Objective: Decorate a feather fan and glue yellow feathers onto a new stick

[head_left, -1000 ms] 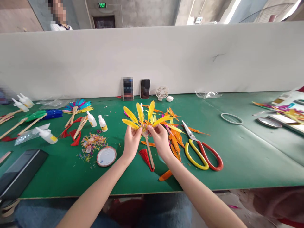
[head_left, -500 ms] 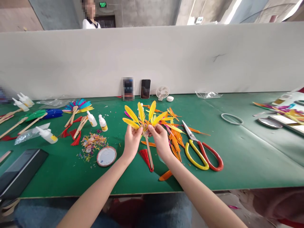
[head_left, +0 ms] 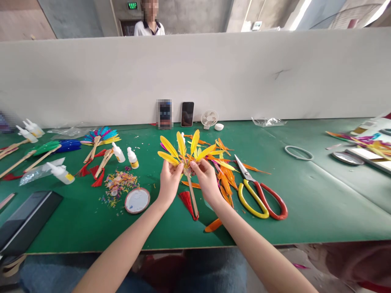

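Observation:
Between my hands is a feather fan (head_left: 181, 147) with several yellow feathers spread above a slim wooden handle (head_left: 192, 195). A red tassel (head_left: 186, 201) hangs from the handle's lower end. My left hand (head_left: 171, 179) pinches the fan's left side where the feathers meet the wood. On the opposite side, my right hand (head_left: 205, 177) grips the same base with thumb and fingers. The fingertips partly hide the joint. Loose orange feathers (head_left: 226, 181) lie just right of and behind my right hand.
Scissors (head_left: 259, 195) with yellow and red handles lie to the right. Glue bottles (head_left: 132, 158), a round lid (head_left: 137, 200), coloured scraps (head_left: 119, 183) and other feather fans (head_left: 99, 136) are at left. Phones (head_left: 187, 114) and a small fan (head_left: 209, 119) stand against the white partition (head_left: 195, 77).
The person behind the partition has moved to the right. My hands and the feather fan stay almost exactly where they were.

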A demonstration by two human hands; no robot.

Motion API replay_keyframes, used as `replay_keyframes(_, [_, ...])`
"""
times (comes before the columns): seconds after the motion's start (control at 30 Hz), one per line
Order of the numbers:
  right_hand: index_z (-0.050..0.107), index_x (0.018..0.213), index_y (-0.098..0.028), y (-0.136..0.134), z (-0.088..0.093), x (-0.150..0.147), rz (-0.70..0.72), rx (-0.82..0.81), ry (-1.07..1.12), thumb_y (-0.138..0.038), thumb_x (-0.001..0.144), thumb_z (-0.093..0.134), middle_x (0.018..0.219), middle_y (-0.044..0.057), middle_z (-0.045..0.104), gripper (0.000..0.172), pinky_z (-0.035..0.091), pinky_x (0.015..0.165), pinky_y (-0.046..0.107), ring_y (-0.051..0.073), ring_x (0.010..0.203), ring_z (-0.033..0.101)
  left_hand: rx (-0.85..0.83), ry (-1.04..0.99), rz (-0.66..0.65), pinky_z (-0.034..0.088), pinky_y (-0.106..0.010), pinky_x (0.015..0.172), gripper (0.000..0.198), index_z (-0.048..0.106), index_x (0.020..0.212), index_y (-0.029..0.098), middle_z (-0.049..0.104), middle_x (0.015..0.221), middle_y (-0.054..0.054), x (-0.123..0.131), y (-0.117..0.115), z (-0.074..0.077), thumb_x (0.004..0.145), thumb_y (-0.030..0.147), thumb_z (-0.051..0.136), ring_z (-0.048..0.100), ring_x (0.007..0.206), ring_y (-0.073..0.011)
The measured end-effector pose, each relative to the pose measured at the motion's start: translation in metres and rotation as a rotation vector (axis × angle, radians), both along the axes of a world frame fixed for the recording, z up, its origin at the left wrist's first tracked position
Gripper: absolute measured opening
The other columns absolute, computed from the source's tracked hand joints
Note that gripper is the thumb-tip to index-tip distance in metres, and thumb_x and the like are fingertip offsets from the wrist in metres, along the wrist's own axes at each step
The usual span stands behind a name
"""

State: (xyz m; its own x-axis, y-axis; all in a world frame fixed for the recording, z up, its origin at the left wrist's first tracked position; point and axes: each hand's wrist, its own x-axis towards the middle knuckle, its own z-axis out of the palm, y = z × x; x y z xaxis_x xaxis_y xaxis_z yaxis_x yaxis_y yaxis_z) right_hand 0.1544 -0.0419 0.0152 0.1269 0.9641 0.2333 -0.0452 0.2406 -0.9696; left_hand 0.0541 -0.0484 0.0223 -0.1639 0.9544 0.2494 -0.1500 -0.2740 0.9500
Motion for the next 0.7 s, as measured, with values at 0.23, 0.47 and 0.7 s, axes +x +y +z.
replay_keyframes(0.23, [0.045,0.058,-0.02,0.0,-0.0009,0.0003,-0.001,0.005,-0.021,-0.038,0.072,0.054,0.053,-0.005,0.046,0.025,0.034,0.052,0.024,0.011,0.051,0.043,0.008,-0.003,-0.012,0.044,-0.032,0.083,0.02,0.046,0.088,0.019,0.063,0.096,-0.005,0.0004,0.0005,-0.0019,0.072,0.025,0.056,0.059,0.092,-0.0173])
replay_keyframes(0.47, [0.044,0.058,-0.02,0.0006,-0.0017,0.0004,0.002,0.002,-0.028,-0.038,0.073,0.054,0.052,-0.004,0.047,0.025,0.035,0.052,0.025,0.011,0.051,0.044,0.01,-0.022,-0.021,0.044,-0.032,0.084,0.023,0.046,0.091,0.02,0.062,0.096,-0.005,0.0006,0.0,-0.0026,0.071,0.025,0.057,0.059,0.092,-0.017])
replay_keyframes(0.7, [0.045,0.058,-0.02,-0.0002,0.0012,-0.0012,-0.016,-0.003,0.004,-0.037,0.07,0.056,0.053,-0.004,0.049,0.024,0.037,0.052,0.025,0.011,0.052,0.046,0.012,-0.012,-0.015,0.044,-0.032,0.083,0.023,0.046,0.09,0.02,0.063,0.095,-0.005,0.0003,0.001,-0.0034,0.071,0.028,0.057,0.059,0.091,-0.0171])
